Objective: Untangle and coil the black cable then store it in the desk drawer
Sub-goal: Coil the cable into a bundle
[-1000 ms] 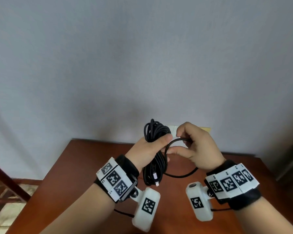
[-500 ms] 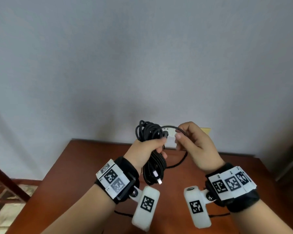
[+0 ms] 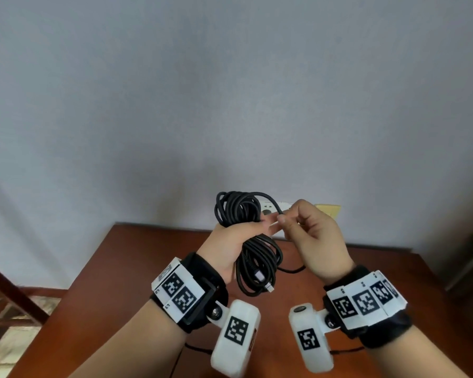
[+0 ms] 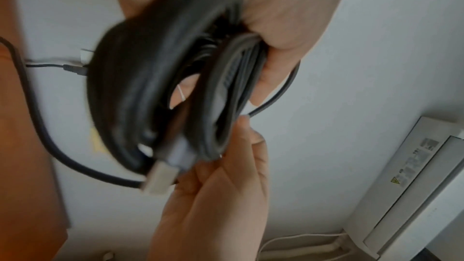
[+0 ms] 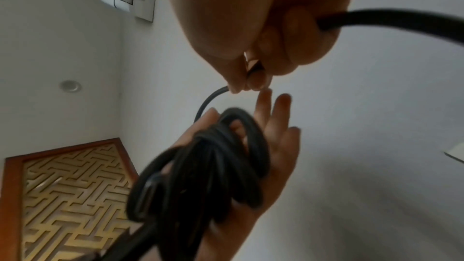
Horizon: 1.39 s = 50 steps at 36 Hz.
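Head view: left hand grips the coiled black cable upright, right hand pinching its loose strand.

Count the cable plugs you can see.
1 for sure: a plug hangs at the bottom of the coil in the left hand. A second seems to sit just above it at; more may be hidden.

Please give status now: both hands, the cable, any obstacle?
Left hand grips coiled black cable above desk. Right hand pinches its loose strand. Drawer not in view.
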### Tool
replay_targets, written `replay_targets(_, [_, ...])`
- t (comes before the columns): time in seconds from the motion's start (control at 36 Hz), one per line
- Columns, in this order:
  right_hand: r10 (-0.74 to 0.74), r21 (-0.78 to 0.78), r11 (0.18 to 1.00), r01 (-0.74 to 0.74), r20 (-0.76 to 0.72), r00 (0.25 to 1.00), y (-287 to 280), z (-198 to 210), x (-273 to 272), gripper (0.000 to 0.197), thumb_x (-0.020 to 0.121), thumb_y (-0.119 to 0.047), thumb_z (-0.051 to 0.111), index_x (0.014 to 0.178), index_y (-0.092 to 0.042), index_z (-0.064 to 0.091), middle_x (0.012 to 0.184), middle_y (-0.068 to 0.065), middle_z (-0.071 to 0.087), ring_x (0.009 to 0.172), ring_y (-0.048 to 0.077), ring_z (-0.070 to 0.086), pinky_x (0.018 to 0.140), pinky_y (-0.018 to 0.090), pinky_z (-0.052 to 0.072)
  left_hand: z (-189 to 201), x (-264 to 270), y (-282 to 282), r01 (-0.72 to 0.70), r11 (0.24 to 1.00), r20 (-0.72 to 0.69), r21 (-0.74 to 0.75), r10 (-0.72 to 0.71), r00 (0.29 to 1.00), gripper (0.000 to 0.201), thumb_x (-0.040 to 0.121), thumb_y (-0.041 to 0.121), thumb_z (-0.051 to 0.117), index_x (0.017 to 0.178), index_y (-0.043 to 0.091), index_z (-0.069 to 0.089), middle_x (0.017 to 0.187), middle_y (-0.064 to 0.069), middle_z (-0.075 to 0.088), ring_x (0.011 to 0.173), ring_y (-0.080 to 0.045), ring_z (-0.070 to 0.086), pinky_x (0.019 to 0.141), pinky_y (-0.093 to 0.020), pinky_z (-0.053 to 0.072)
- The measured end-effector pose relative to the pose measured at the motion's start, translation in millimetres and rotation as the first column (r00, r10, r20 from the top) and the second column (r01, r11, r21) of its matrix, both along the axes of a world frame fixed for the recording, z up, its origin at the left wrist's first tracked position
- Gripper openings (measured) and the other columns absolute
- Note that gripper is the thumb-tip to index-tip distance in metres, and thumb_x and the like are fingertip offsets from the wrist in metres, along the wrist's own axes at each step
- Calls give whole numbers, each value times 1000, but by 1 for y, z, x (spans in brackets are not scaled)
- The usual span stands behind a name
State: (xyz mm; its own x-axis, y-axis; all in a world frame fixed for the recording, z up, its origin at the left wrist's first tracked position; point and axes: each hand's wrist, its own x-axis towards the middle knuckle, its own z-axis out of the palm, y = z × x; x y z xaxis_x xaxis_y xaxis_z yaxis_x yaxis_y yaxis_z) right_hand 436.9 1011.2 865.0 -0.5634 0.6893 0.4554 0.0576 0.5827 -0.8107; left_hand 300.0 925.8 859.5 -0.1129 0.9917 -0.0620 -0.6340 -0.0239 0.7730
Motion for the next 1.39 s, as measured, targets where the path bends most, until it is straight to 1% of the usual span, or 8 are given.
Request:
replay_targets(0.11, [75, 62, 995, -82, 105, 992, -7, 4, -3, 21, 91, -7, 59, 76, -21, 58, 72, -13, 64, 64, 0, 57, 63, 13, 44, -3, 2, 2, -78, 997, 7, -8, 78, 997, 10, 74, 10, 68, 83, 11, 72, 89, -14, 65, 78, -25, 65, 77, -42, 51])
replay_targets(0.25, [208, 43, 972, -229, 285, 936, -6, 6, 0, 12, 94, -8, 53, 83, -6, 57, 70, 2, 60, 60, 6, 50, 58, 23, 44, 0, 2, 1, -27, 1000, -4, 5, 27, 1000, 41, 80, 8, 66, 121, 5, 62, 123, -24, 61, 105, -35, 63, 78, -43, 56])
replay_targets(0.47, [332, -213, 934, -286, 227, 916, 0, 4, -1, 16, 94, -8, 55, 80, -1, 61, 52, 10, 57, 43, 14, 52, 47, 27, 46, -3, -2, 2, 124, 991, 55, -54, -121, 991, 52, 79, 22, 68, 129, 15, 58, 115, -31, 55, 81, -40, 62, 70, -45, 57])
replay_targets(0.61, [264, -407, 887, -218, 61, 963, 1, -6, -9, 38, 90, -17, 61, 57, -3, 49, 43, 8, 54, 37, 15, 49, 43, 21, 39, 1, 0, 4, 108, 993, -10, -55, -109, 994, 58, 72, 32, 78, 126, 18, 63, 118, -23, 55, 78, -41, 62, 59, -37, 54])
replay_targets(0.75, [370, -469, 823, -320, 16, 929, -2, -16, -15, 62, 93, -44, 47, 78, 16, 53, 66, 38, 54, 58, 28, 50, 60, 32, 43, 5, -1, 6, -7, 999, 31, -34, 8, 999, 50, 72, 33, 78, 111, 4, 69, 123, -19, 63, 111, -45, 55, 85, -49, 47])
replay_targets(0.86, [381, -416, 848, -328, 50, 923, 4, -25, -10, 50, 100, -36, 33, 63, -13, 56, 55, 14, 44, 56, 16, 51, 67, 22, 46, 14, -8, 4, -131, 991, 214, -30, 134, 968, 23, 71, 27, 69, 64, 8, 59, 84, -8, 67, 89, -27, 66, 83, -46, 52])
replay_targets(1.06, [461, -320, 877, -358, 354, 814, 22, -45, 13, 23, 84, -36, 63, 71, -18, 57, 67, -7, 55, 67, 8, 51, 69, 22, 40, 12, -29, -1, -287, 957, 209, -41, 290, 934, 20, 71, 24, 66, 55, 18, 56, 57, 5, 51, 62, -12, 64, 61, -29, 50])
replay_targets(1.39, [-67, -172, 977, 127, 320, 945, 48, -48, 38, 36, 86, -28, 65, 63, -6, 48, 59, 12, 50, 58, 10, 45, 59, 23, 36, 15, -50, -5, -340, 939, 233, -48, 341, 911, 34, 94, 22, 53, 60, 19, 49, 55, 7, 48, 57, -11, 61, 62, -29, 50])
